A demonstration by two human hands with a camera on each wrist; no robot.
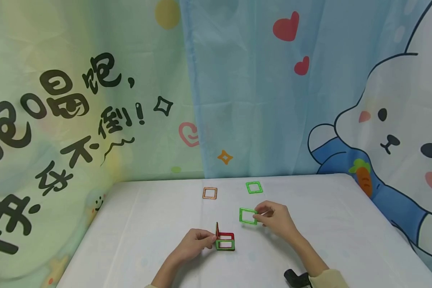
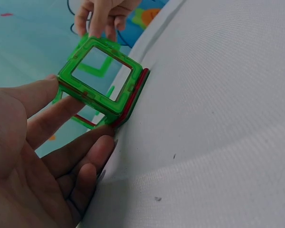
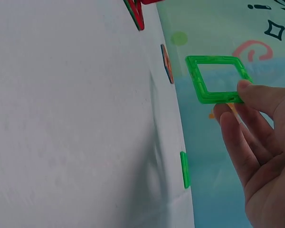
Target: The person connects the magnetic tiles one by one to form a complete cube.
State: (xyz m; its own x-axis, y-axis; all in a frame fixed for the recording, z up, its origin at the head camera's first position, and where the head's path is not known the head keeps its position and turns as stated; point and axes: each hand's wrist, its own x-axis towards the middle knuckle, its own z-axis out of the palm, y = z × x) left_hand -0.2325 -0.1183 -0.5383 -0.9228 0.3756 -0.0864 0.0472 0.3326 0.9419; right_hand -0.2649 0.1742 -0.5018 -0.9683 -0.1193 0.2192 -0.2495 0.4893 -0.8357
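Observation:
Near the front middle of the white table stands a small structure of magnetic tiles [image 1: 225, 241], square window frames in green and red. My left hand [image 1: 196, 243] pinches its left side between thumb and fingers. In the left wrist view, the thumb presses a corner of the front green tile [image 2: 85, 96], and a red tile [image 2: 135, 95] lies along the table side. Farther back and to the right, my right hand [image 1: 275, 218] holds a single green magnetic tile [image 3: 196, 80] by one corner, raised off the table. Its thumb is on the frame, with fingers behind.
On the table behind the hands lie an orange square tile [image 1: 203, 193] and another green square tile [image 1: 255, 192]. A black object [image 1: 297, 279] shows beside the right sleeve [image 1: 329, 279]. A printed curtain [image 1: 237, 120] hangs along the table's far edge.

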